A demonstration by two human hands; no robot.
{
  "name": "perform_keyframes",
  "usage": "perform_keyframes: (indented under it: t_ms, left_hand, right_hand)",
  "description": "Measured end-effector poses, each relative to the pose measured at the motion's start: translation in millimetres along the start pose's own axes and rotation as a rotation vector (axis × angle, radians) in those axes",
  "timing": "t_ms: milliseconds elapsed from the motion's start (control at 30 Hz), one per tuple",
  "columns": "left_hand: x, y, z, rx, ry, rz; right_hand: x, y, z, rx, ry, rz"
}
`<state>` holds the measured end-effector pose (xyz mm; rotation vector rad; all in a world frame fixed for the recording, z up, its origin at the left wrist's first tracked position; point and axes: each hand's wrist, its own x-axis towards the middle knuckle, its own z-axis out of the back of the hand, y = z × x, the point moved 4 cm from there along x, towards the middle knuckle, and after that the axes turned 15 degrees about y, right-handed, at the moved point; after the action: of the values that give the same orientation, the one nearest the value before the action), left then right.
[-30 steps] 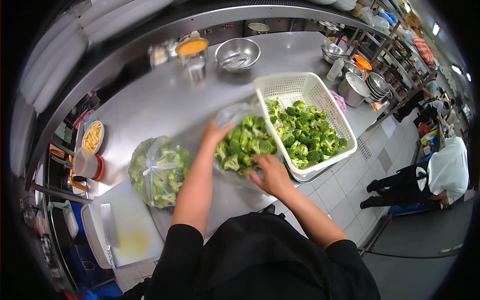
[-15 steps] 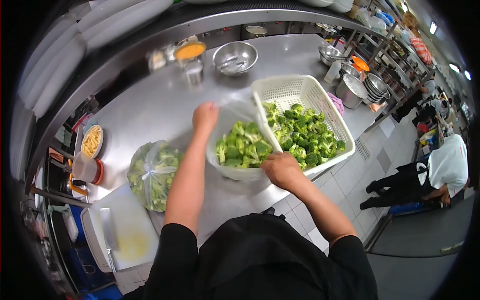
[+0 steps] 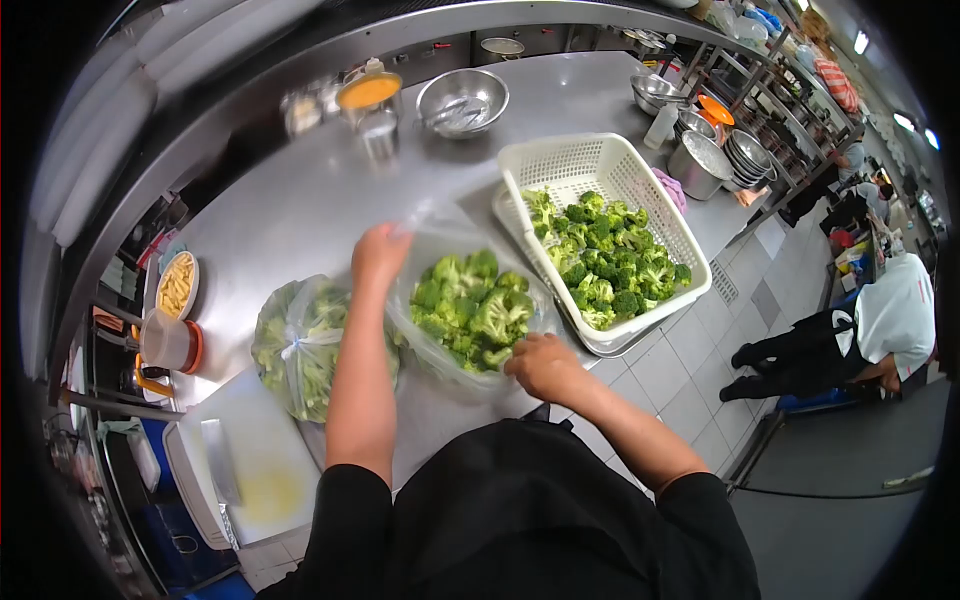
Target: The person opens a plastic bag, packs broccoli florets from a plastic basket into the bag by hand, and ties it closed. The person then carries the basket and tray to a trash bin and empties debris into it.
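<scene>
I stood in a commercial kitchen, by the look of it. Under a metal shelf (image 3: pixel 345 44), a long steel counter (image 3: pixel 570 95) ran before me, bearing a cutting board (image 3: pixel 270 430) with a knife (image 3: pixel 219 465), a steel bowl (image 3: pixel 487 90) and plenty of cut broccoli (image 3: pixel 475 305). To my right were a large pot (image 3: pixel 695 175), nested bowls (image 3: pixel 748 158) and a metal rack (image 3: pixel 744 92), and on the tiled floor (image 3: pixel 680 380) stood another person (image 3: pixel 893 310) in a white top.

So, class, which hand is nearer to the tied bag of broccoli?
Left. The left hand is just beyond the tied bag; the right hand is farther off, across the open bag.
</scene>
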<state>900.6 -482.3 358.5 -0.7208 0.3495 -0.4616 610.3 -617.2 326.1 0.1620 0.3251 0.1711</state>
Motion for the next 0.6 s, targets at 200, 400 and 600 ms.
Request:
perform_keyframes:
  t_ms: [200,400,600]
  left_hand:
    - [18.5,-16.2,16.1,-0.249,0.146,-0.16]
    - [-1.0,-56.5,44.5,-0.636,0.14,-0.228]
    - [6.2,-20.4,3.5,-0.137,0.136,-0.208]
  right_hand:
    - [3.8,-12.3,37.9,-0.016,0.035,-0.088]
    - [0.2,-3.7,68.9,-0.019,0.018,-0.1]
    - [-19.4,-59.4,89.2,0.386,0.039,0.043]
